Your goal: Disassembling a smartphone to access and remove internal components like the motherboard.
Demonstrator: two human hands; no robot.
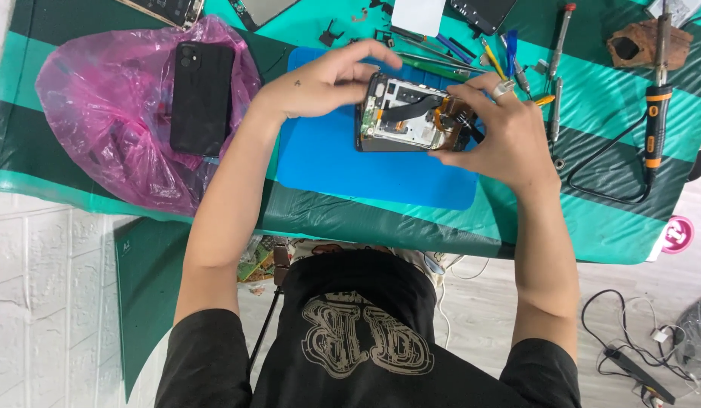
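I held the opened phone (411, 115) over the blue mat (350, 170), its back off and its insides showing. My left hand (328, 79) clasped its left end, fingers curled over the top edge. My right hand (498, 132) closed around its right end, fingertips pressed by the orange flex parts. At nine o'clock from the phone, a black phone (202, 98) lay on a pink plastic bag (101, 121). At three o'clock lay a soldering iron (654, 121).
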